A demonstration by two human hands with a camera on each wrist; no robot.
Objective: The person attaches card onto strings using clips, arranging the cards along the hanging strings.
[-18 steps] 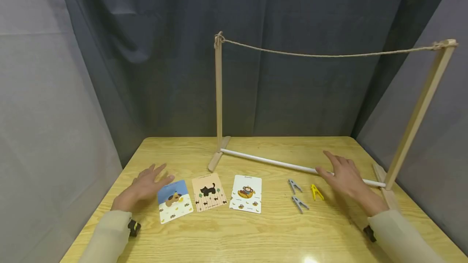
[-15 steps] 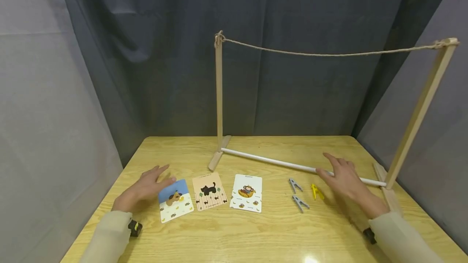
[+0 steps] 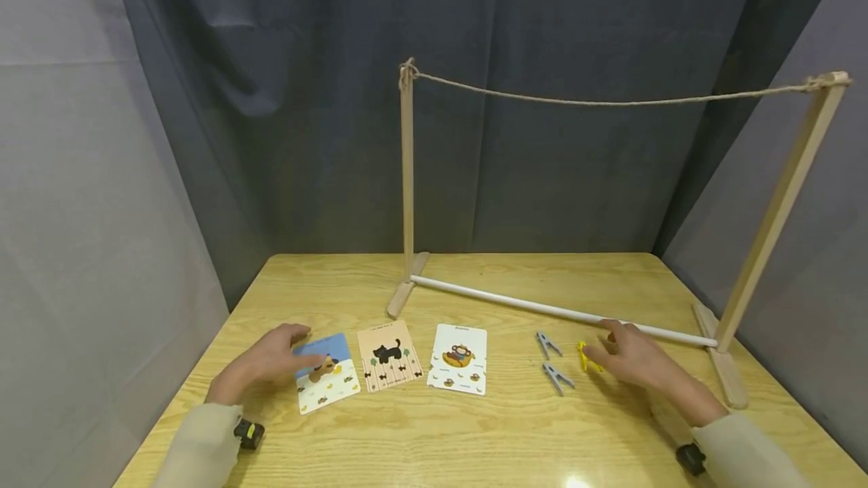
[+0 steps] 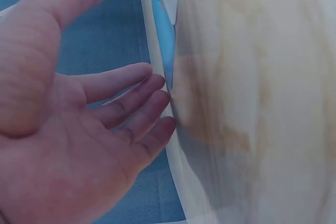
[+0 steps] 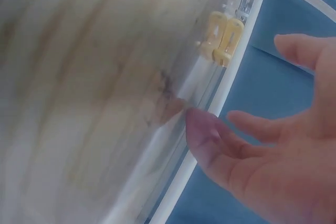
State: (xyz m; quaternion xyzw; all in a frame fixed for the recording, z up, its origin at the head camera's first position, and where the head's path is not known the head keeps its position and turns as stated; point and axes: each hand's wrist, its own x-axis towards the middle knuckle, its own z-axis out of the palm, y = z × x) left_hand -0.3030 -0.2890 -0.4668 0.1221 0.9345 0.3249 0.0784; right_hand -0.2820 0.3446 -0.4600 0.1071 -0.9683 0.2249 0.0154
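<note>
My left hand (image 3: 263, 361) is over the left edge of a blue-and-white card with a dog picture (image 3: 329, 396); in the left wrist view its fingertips (image 4: 167, 125) meet the tabletop beside the card's blue part. My right hand (image 3: 637, 360) hovers by a yellow clothespin (image 3: 583, 357), thumb and fingers apart around it in the head view. In the right wrist view the yellow clothespin (image 5: 229, 40) lies between the spread thumb and fingers, not gripped. Two grey clothespins, an upper one (image 3: 548, 345) and a lower one (image 3: 558, 378), lie left of it.
A peach card with a black cat (image 3: 389, 356) and a white card with a monkey (image 3: 457, 360) lie mid-table. Behind stands a wooden frame with a left post (image 3: 408, 179), a right post (image 3: 780, 217), a sagging string (image 3: 576, 102) on top and a white rod (image 3: 502, 298) below.
My left hand has shifted slightly, its thumb now lower over the dog card. The right hand has come down and nearer to me, its fingers now bent toward the yellow clothespin.
</note>
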